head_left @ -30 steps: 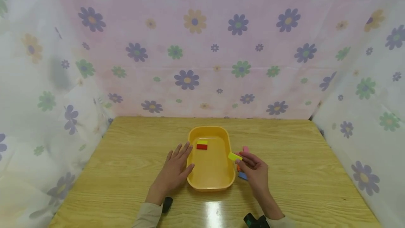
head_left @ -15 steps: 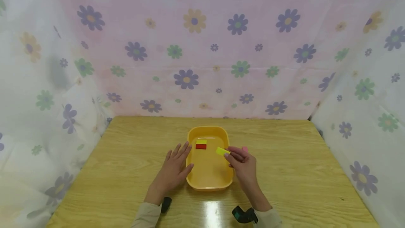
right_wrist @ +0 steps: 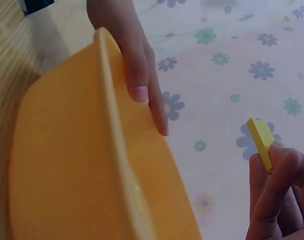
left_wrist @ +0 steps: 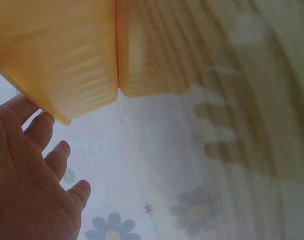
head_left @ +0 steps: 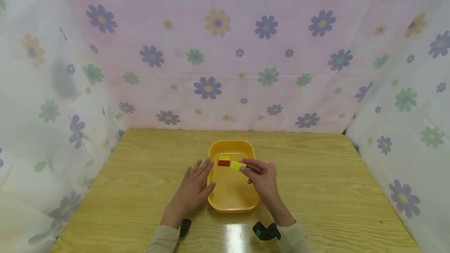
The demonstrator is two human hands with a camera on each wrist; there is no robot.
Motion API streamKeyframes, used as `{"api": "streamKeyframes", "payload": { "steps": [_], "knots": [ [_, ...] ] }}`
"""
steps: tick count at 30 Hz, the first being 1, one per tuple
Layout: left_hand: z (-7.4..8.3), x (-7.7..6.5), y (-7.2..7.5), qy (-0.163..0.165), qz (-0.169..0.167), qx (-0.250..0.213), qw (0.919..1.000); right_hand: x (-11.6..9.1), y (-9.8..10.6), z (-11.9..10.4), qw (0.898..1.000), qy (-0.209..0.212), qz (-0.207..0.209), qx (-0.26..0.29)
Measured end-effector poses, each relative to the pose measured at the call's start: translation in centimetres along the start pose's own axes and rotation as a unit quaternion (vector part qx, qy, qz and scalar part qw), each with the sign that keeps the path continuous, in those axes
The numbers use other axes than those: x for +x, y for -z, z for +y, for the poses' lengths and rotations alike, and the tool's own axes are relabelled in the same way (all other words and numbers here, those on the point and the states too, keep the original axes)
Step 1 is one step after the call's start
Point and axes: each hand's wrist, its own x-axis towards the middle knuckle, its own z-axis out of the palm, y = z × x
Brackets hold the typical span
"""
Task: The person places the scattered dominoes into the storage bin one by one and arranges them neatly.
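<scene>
While the left hand rests at the left rim of the orange-yellow tray, its fingers spread and holding nothing, the tray stands on the wood-grained worktop between both hands. Toward the left of its far half sit two small pieces that look already placed: a yellow block and, showing just below it in the head view, a red block; whether the yellow one lies on top of the red or only against it cannot be told. Just to their right comes a second yellow block, pinched between the thumb and fingers of the right hand, which reaches over the tray's right side. Seen from the right wrist, that piece is framed against the floral sheet, so it is probably not yet set down; whether its end touches the pair is unclear. Farthest right, a pink block shows outside the tray, partly hidden by the right hand, and presumably remains to be handled. The work thus seems partway along, though more pieces could be hidden there.
</scene>
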Motion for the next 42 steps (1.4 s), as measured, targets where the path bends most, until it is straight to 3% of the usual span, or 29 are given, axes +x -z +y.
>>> {"api": "streamKeyframes", "payload": {
  "steps": [9,16,22,33,38,42],
  "knots": [
    [0.0,0.0,0.0,0.003,0.0,-0.002,1.0,2.0,-0.5,-1.8,0.999,0.015,-0.031,-0.032],
    [0.1,0.0,0.0,0.009,-0.009,0.001,0.9999,4.0,-1.1,-2.4,0.995,0.043,-0.04,-0.078],
    [0.1,0.1,0.0,0.007,-0.004,0.016,0.9998,5.3,-1.8,-2.4,0.993,0.054,-0.057,-0.085],
    [0.2,0.0,0.2,0.006,-0.008,0.02,0.9997,6.9,-3.5,-0.9,0.988,-0.006,-0.095,-0.124],
    [0.1,0.2,0.1,-0.007,0.003,0.034,0.9994,7.6,-4.0,0.3,0.98,-0.042,-0.094,-0.171],
    [0.2,0.2,0.1,-0.01,0.002,0.036,0.9993,7.9,-4.2,1.4,0.968,-0.072,-0.083,-0.225]
  ]
}}
